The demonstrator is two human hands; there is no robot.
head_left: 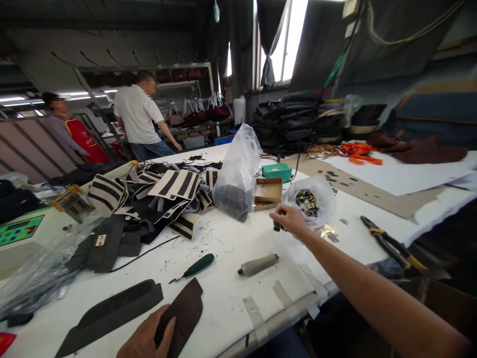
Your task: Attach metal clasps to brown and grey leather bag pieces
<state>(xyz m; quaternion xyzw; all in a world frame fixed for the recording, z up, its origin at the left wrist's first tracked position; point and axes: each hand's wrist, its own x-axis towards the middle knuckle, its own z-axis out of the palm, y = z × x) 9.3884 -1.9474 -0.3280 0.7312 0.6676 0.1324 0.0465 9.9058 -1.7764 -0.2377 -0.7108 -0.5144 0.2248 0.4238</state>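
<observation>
My left hand [149, 334] grips a dark brown, leather-like panel [184, 311] at the table's near edge, thumb on top. To its left lies a similar dark panel [115, 311]. My right hand [292, 219] reaches out over the table, its fingers pinched on a small dark metal piece [277, 226]. Just beyond it are an open plastic bag of brass-coloured metal fittings [307, 201] and a small open cardboard box [268, 191]. Between my hands lie a green-handled hooked tool [197, 265] and a cylindrical tool wrapped in grey [258, 264].
Striped cut pieces [175, 184] are heaped at the left, beside a machine with a green panel [18, 231]. A tall clear bag [238, 174] stands mid-table. Pliers [391, 243] lie at the right edge. Two people stand beyond the table, one in a white shirt [136, 114].
</observation>
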